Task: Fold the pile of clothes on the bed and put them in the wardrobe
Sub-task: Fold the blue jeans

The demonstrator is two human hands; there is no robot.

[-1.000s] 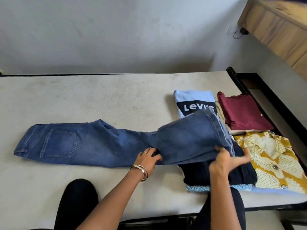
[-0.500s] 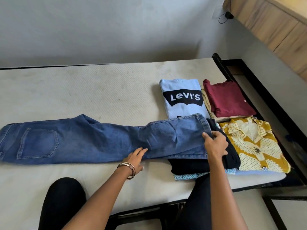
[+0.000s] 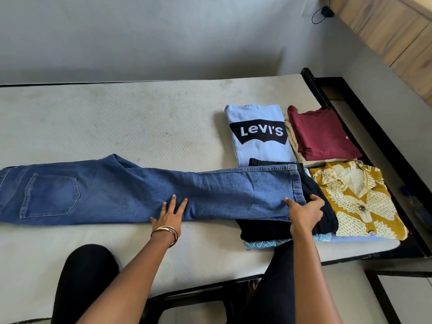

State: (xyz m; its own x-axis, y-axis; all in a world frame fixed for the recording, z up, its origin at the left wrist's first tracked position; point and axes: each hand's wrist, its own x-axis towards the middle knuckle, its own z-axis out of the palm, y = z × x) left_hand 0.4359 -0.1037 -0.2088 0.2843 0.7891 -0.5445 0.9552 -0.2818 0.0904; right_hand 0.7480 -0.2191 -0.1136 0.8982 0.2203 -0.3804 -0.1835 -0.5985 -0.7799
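Blue jeans (image 3: 131, 190) lie stretched flat across the bed (image 3: 140, 122), waist at the left, hem at the right over a dark folded pile (image 3: 261, 230). My left hand (image 3: 169, 215) rests flat on the near edge of the leg with fingers spread. My right hand (image 3: 304, 212) grips the hem's near corner, thumb on top of the denim. Folded clothes sit at the right: a light blue Levi's shirt (image 3: 259, 132), a maroon top (image 3: 325, 134) and a yellow patterned shirt (image 3: 355, 202).
A wooden cabinet (image 3: 397, 31) hangs at the upper right. The black bed frame (image 3: 374, 146) runs along the right side. My knees in black trousers (image 3: 86, 281) press against the bed's near edge. A grey wall (image 3: 163, 36) backs the bed.
My right hand has lowered the lifted jeans leg and pulled it out flat to the right. My left hand has opened flat on the leg's near edge.
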